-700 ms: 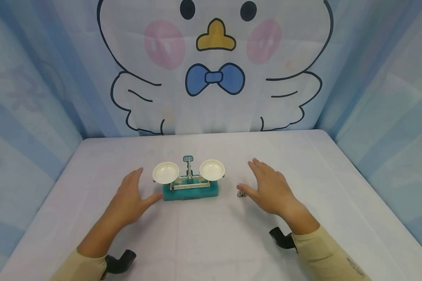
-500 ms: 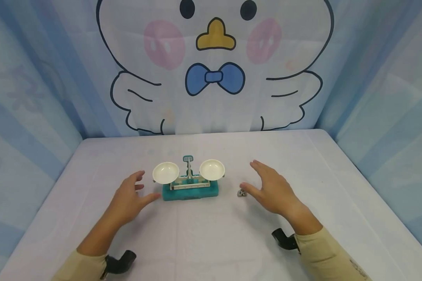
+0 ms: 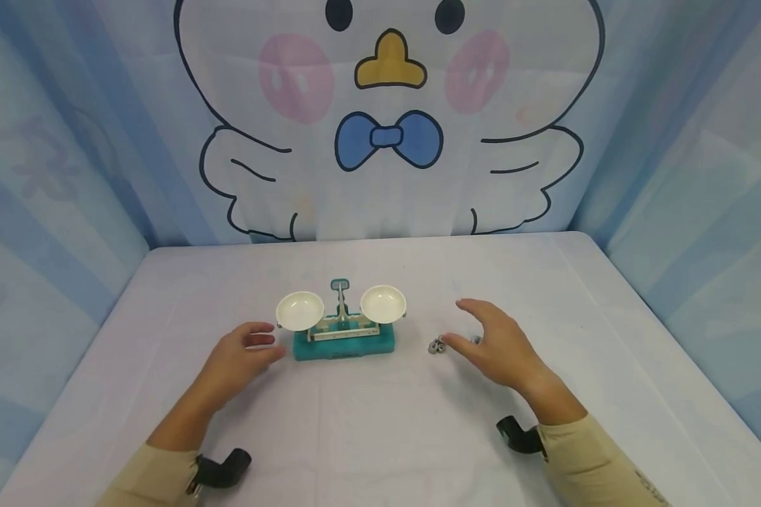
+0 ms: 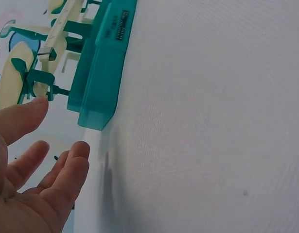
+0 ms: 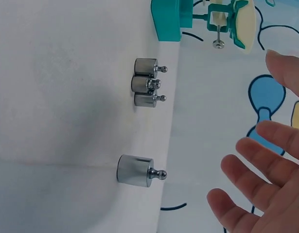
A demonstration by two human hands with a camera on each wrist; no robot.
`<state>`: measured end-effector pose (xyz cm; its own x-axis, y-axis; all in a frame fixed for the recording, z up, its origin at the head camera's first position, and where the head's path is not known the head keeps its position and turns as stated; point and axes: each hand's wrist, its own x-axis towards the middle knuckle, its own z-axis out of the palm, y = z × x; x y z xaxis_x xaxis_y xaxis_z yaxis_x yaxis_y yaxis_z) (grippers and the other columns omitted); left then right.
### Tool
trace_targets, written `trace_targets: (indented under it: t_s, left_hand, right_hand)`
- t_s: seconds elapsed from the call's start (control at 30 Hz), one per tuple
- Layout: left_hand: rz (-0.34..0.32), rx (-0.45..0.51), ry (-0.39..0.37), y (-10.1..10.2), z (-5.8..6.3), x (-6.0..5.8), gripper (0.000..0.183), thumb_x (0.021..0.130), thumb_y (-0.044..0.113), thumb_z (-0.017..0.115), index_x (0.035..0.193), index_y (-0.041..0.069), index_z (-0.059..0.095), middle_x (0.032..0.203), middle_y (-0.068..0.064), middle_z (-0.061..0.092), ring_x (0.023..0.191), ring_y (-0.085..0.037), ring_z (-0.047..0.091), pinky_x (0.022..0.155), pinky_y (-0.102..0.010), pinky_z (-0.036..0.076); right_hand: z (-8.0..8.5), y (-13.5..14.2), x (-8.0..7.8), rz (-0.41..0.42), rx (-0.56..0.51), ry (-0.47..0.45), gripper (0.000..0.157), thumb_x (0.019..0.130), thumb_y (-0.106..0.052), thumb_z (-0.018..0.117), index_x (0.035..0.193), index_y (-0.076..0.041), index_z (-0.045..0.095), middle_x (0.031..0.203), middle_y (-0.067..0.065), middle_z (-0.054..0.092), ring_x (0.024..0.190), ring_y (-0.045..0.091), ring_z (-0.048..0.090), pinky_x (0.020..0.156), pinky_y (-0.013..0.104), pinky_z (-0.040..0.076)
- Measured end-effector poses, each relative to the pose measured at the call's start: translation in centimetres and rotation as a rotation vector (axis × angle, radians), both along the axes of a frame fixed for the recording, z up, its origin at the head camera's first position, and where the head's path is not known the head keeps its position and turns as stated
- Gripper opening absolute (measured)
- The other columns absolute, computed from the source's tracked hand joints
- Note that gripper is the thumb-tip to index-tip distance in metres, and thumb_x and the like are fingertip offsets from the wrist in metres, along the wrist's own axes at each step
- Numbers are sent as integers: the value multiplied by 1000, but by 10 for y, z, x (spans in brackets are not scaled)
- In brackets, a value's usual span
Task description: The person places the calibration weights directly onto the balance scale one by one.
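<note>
A teal balance scale stands upright on the white tabletop, between a person's two hands, its two cream pans, left and right, raised on either side of a central pointer. The left hand is near the left end of the scale; its grip is loose and fairly wide, thumb extended and fingers slightly bent, and whether the thumb touches the scale cannot be told. The right hand hovers beside several metal weights, its grip wide, with thumb and fingers spread apart. The right wrist view resolves a tight cluster of small knobbed weights near the scale and a larger weight apart from them, all upright. Beige sleeves cover the forearms. Behind, a pale blue curtain bears a cartoon figure with a blue bow tie.
</note>
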<state>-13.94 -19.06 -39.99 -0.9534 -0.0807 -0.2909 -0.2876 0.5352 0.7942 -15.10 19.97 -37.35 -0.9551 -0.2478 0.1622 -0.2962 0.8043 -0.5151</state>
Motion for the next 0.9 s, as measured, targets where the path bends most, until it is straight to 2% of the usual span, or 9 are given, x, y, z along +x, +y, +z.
trace_targets:
  t_s: [0.37, 0.63, 0.9]
  left_hand:
    - [-20, 96, 38, 9, -8, -2, 50, 95, 19, 65, 139, -2, 51, 139, -23, 53, 128, -41, 48, 105, -54, 43]
    - [-18, 120, 41, 16, -9, -5, 45, 96, 15, 63, 135, -5, 54, 134, -24, 56, 122, -37, 53, 102, -50, 46]
    - [2, 104, 30, 19, -16, -9, 41, 98, 17, 60, 134, -4, 57, 134, -23, 57, 123, -37, 53, 103, -50, 46]
  right_hand:
    - [-5, 15, 1, -38, 3, -44, 62, 92, -31, 71, 141, 1, 51, 144, 23, 50, 135, 42, 43, 110, 59, 34]
    - [-7, 24, 0, -65, 13, -72, 60, 94, -30, 70, 141, 2, 51, 144, 25, 49, 134, 44, 42, 108, 61, 34]
    - [-13, 36, -2, -83, 21, -106, 57, 93, -27, 71, 139, 1, 54, 140, 26, 52, 126, 44, 50, 103, 61, 40]
